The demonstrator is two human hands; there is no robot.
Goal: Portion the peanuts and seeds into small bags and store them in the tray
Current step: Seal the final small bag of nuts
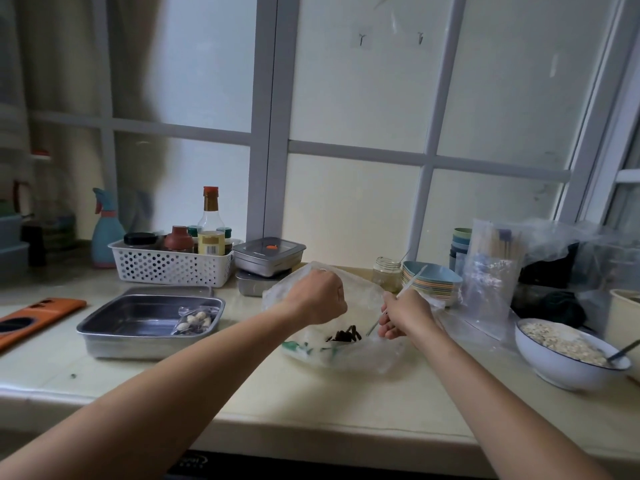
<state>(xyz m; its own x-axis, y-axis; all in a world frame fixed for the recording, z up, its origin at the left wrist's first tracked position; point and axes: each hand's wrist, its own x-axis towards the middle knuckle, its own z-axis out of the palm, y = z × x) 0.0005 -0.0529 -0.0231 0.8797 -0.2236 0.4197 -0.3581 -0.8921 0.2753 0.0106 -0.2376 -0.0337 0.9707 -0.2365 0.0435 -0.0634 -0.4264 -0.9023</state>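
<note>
Early days, I judge: one filled small clear bag (195, 322) lies in the rectangular steel tray (104, 328), centre-left. The left hand (320, 297) clutches the large clear plastic bag (381, 358); the right hand (407, 315) pinches a thin metal spoon (410, 280).

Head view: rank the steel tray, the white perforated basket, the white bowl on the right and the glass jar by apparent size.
1. steel tray
2. white perforated basket and white bowl: too alike to rank, and the basket sits farther from the camera.
3. glass jar
</note>
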